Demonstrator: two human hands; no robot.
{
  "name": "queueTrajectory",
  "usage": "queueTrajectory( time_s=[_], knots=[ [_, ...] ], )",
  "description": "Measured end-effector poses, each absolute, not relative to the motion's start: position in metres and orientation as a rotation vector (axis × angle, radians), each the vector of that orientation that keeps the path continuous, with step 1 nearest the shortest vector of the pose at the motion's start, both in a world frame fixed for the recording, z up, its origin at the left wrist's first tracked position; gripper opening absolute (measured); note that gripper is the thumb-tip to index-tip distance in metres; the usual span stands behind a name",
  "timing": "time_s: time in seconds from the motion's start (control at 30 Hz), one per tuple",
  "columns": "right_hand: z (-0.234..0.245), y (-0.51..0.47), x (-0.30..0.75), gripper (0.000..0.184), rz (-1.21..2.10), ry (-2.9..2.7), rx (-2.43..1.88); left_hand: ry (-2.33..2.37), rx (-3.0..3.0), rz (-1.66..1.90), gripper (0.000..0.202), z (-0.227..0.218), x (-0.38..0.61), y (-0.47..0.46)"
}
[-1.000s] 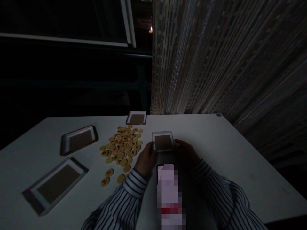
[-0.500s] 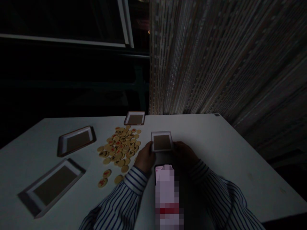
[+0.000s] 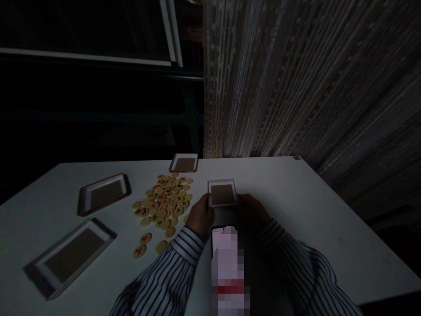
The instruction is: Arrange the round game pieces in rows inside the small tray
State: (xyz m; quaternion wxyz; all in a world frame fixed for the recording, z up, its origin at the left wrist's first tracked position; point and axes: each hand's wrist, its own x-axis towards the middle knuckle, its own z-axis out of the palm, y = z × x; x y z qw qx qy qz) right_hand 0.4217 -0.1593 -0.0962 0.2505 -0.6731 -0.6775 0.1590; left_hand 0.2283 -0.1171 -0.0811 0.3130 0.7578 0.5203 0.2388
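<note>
A small white-rimmed box half [image 3: 222, 194] with a brown inside lies on the table in front of me. My left hand [image 3: 200, 215] grips its left edge, the fingers closed at the near corner. On the opposite side my right hand [image 3: 253, 210] holds the right edge, its fingers dark and partly in shadow. Left of my left hand, round wooden xiangqi pieces [image 3: 169, 204] with red or black characters lie in a loose heap. Close to my body, between my forearms, lies a phone [image 3: 225, 254] with a lit, partly blurred screen.
Three more shallow boxes or lids stand on the white table [image 3: 312, 228]: one at the back edge [image 3: 184, 163], one at the left [image 3: 104, 194] and a longer one at the front left [image 3: 70, 258]. A string curtain [image 3: 269, 79] hangs behind the table's right part.
Almost nothing differs. Both hands stay on the box, and the view has shifted very slightly.
</note>
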Motion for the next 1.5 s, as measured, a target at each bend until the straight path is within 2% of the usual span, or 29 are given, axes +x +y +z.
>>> queueTrajectory(
  time_s=[1.5],
  knots=[
    [-0.0928,-0.1623,0.4200,0.036,0.434,-1.864,-1.806,1.420,2.069,0.676,0.044,-0.0819,0.2298,-0.1164]
  ],
)
